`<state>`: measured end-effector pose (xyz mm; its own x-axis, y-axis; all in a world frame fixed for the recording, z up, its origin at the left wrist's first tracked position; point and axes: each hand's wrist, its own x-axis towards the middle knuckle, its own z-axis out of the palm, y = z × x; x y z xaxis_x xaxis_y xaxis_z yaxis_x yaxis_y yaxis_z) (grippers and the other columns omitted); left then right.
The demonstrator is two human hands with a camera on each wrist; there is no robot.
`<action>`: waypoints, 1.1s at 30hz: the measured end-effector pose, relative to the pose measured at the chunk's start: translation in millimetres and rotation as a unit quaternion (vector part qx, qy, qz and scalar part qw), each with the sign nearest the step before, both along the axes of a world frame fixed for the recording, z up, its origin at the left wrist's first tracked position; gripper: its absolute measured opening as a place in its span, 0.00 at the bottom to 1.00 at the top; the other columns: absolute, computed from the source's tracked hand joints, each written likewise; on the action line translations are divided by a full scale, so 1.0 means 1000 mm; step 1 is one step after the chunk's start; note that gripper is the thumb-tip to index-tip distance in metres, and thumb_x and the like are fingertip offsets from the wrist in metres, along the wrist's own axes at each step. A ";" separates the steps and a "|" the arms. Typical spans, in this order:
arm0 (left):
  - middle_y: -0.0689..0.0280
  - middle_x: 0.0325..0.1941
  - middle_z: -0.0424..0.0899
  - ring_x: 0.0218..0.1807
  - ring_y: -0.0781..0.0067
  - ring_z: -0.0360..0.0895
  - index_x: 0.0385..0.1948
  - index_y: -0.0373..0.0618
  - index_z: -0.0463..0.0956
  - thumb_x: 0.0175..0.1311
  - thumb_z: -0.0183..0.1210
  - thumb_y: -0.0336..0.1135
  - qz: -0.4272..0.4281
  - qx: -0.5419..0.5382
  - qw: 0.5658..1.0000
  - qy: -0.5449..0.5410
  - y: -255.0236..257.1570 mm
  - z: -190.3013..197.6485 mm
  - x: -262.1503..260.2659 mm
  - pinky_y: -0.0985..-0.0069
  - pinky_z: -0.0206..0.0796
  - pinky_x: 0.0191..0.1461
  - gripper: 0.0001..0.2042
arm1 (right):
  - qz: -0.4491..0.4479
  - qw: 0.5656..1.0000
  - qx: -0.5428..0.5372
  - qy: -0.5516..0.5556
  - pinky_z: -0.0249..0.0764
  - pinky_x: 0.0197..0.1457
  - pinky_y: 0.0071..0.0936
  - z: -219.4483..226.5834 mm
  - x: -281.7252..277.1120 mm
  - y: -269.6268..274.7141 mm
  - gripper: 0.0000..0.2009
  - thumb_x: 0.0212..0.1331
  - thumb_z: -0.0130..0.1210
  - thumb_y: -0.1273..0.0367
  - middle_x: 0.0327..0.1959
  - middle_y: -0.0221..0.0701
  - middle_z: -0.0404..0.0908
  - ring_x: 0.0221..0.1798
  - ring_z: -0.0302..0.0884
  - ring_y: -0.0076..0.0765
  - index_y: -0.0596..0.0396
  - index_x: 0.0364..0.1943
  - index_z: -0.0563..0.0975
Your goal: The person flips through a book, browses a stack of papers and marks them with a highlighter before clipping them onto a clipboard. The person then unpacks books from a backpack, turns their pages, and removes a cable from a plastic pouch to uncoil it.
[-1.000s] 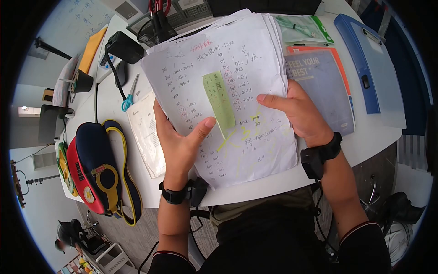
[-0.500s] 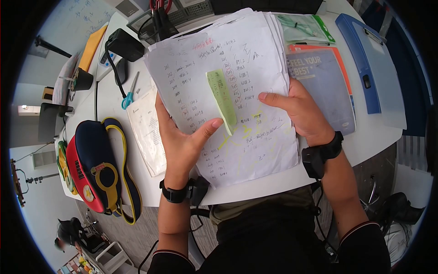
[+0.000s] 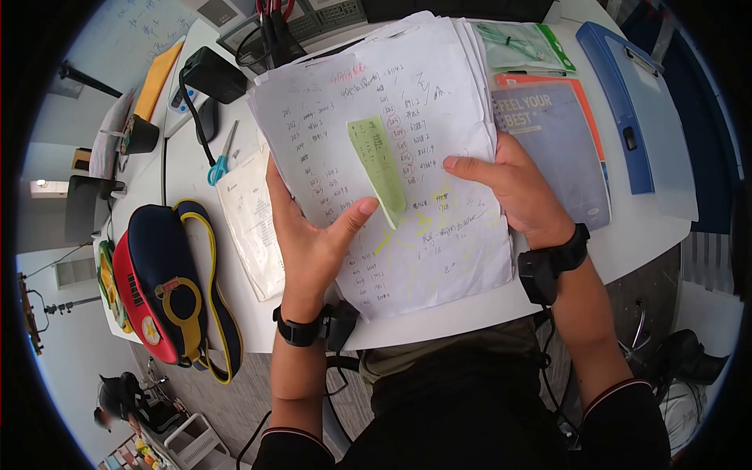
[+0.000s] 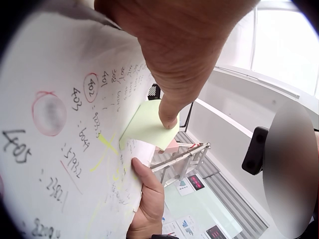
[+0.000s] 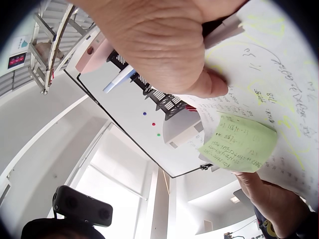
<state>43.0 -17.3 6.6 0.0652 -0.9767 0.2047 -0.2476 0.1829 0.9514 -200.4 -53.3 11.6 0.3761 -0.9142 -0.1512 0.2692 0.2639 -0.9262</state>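
Note:
Both hands hold a thick stack of white paper sheets [image 3: 470, 262] covered in handwritten numbers, some circled in red, with yellow highlighter strokes. My left hand [image 3: 307, 247] grips the left edge, its fingers hidden beneath. Its thumb reaches the lower end of a green sticky note [image 3: 376, 160] on the top sheet. In the left wrist view, that thumb lies against the raised note [image 4: 149, 124]. My right hand [image 3: 529, 196] grips the right edge, thumb on top and fingers underneath. Small writing shows on the note [image 5: 239, 144] in the right wrist view.
Left of the stack are a plastic-covered document [image 3: 254, 227], scissors [image 3: 222, 160] and a navy-and-red bag [image 3: 164, 286]. To the right lie a grey notebook [image 3: 556, 157], a blue folder [image 3: 619, 102] and a green-edged pouch [image 3: 521, 48]. A pen holder [image 3: 270, 47] stands behind.
The stack has shifted slightly up and right since the first frame. My left thumb moved right with the note's lower end, then slightly back left; the note's top tilted along. My right hand barely moved.

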 end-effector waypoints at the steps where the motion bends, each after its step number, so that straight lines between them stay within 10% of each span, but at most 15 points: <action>1: 0.52 0.63 0.69 0.62 0.58 0.73 0.70 0.40 0.49 0.45 0.79 0.42 0.001 0.006 1.000 0.005 0.000 0.000 0.000 0.62 0.70 0.63 0.53 | 0.000 1.000 0.001 -0.001 0.73 0.60 0.29 0.000 0.000 0.000 0.21 0.64 0.55 0.74 0.56 0.38 0.79 0.56 0.78 0.31 0.65 0.61 0.70; 33: 0.55 0.64 0.71 0.64 0.69 0.68 0.68 0.36 0.58 0.74 0.54 0.42 0.023 0.018 0.999 0.032 0.000 -0.001 0.006 0.70 0.58 0.68 0.28 | -0.015 1.000 0.004 0.000 0.71 0.63 0.30 0.002 0.001 0.000 0.25 0.62 0.57 0.75 0.59 0.40 0.77 0.59 0.76 0.34 0.67 0.64 0.67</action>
<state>48.9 -17.8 5.4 0.1209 -0.9790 0.1644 -0.1942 0.1391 0.9711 -199.5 -53.6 13.9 0.3495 -0.9234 -0.1587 0.2775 0.2638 -0.9238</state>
